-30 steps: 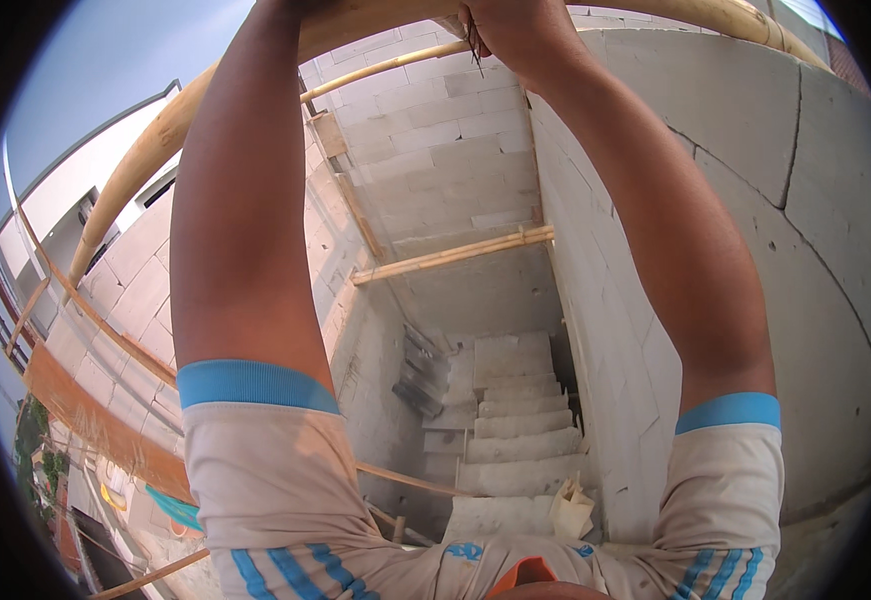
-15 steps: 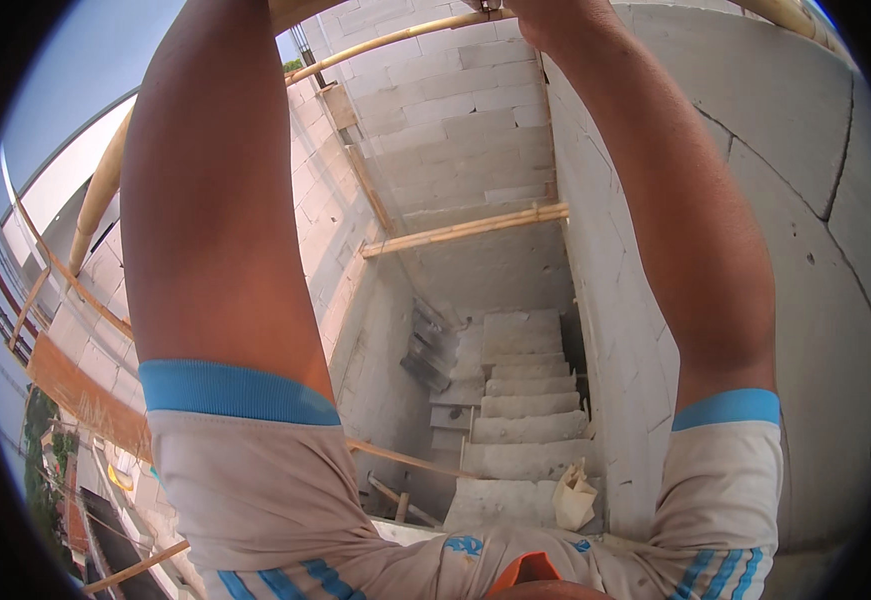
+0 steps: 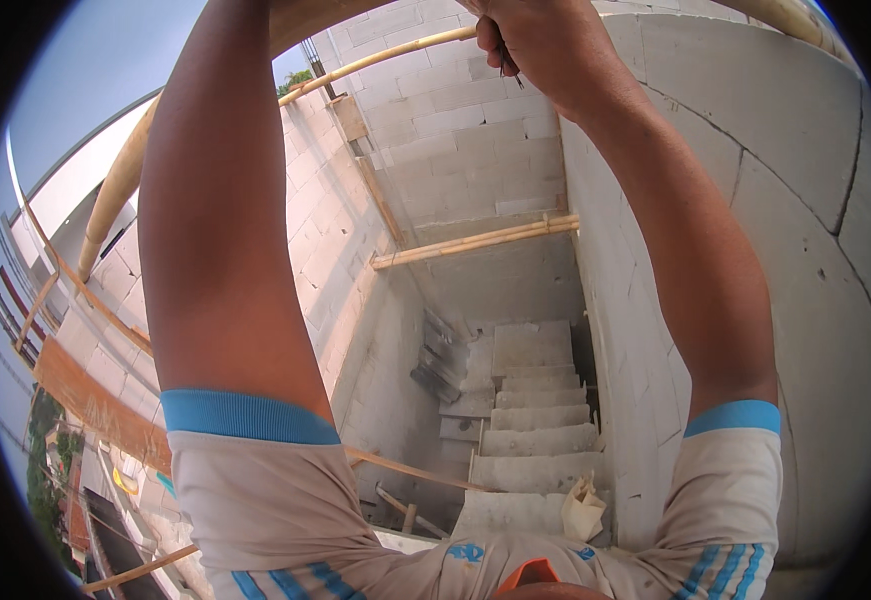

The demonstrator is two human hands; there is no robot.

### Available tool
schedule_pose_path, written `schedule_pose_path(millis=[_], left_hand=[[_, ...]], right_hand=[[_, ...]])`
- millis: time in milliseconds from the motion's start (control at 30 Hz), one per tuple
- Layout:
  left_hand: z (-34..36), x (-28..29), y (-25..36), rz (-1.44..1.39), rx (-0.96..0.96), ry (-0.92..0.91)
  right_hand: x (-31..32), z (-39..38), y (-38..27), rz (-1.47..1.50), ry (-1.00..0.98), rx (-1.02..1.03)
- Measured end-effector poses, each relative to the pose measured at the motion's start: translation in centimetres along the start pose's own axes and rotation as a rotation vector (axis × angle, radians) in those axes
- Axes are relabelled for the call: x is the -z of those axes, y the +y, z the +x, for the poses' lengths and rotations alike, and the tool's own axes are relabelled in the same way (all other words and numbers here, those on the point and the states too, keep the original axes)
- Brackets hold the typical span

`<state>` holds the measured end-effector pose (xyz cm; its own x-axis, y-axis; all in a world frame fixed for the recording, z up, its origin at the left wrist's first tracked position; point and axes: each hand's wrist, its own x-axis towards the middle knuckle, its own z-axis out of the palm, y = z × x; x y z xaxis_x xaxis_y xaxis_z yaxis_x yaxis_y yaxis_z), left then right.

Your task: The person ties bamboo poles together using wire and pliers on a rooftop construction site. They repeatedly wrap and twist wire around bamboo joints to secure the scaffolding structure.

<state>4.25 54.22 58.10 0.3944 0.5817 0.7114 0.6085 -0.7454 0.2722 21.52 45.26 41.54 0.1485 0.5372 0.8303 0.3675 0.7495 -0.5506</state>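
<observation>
Both forearms reach up to the top edge. My left hand is out of frame, its arm raised beside a thick bamboo pole (image 3: 325,16) that crosses overhead. At top centre my right hand (image 3: 527,52) is closed, with thin dark wire pieces (image 3: 511,74) poking down from its fingers. It is right beside the thick pole's line, over a thinner bamboo rail (image 3: 407,50). Whether it also touches the thick pole, I cannot tell.
Below is a stairwell with concrete steps (image 3: 539,438), bamboo cross poles (image 3: 475,240) and a pale bag (image 3: 581,510). Block walls (image 3: 795,150) enclose it. At left are wooden planks (image 3: 95,400), a slanting bamboo pole (image 3: 115,190) and sky beyond a white building.
Compared with half a second ago, my right hand is lower, and the wires in its fingers show again. The stairwell sits a little lower and further right in the view.
</observation>
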Motion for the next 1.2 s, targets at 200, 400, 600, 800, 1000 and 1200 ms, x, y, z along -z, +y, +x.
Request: schedule_pose_path(millis=[200, 400, 600, 800, 1000, 1200], left_hand=[[0.5, -1.0, -1.5, -0.135, -0.336, 0.449], [-1.4, 0.8, -3.0, 0.541, -0.359, 0.839], [-23.1, -13.6, 1.4, -0.215, -0.001, 0.195], [-39.7, -25.8, 0.8, -1.405, 0.508, -0.401], [-59.9, -37.9, -7.3, -1.795, 1.313, -0.962], [-73.8, -39.2, -3.4, -1.451, 1.514, -1.420]], right_hand=[[1.4, -4.6, 2.1, -0.003, -0.014, -0.059], [1.0, -8.7, 1.7, -0.105, 0.055, 0.038], [2.0, -22.2, 5.8, 0.013, 0.167, -0.154], [1.9, -45.6, 7.8, -0.272, 0.025, -0.451], [2.8, -68.0, 1.6, -0.211, -0.081, -1.035], [1.0, -79.3, -9.4, -0.269, 0.100, -1.279]])
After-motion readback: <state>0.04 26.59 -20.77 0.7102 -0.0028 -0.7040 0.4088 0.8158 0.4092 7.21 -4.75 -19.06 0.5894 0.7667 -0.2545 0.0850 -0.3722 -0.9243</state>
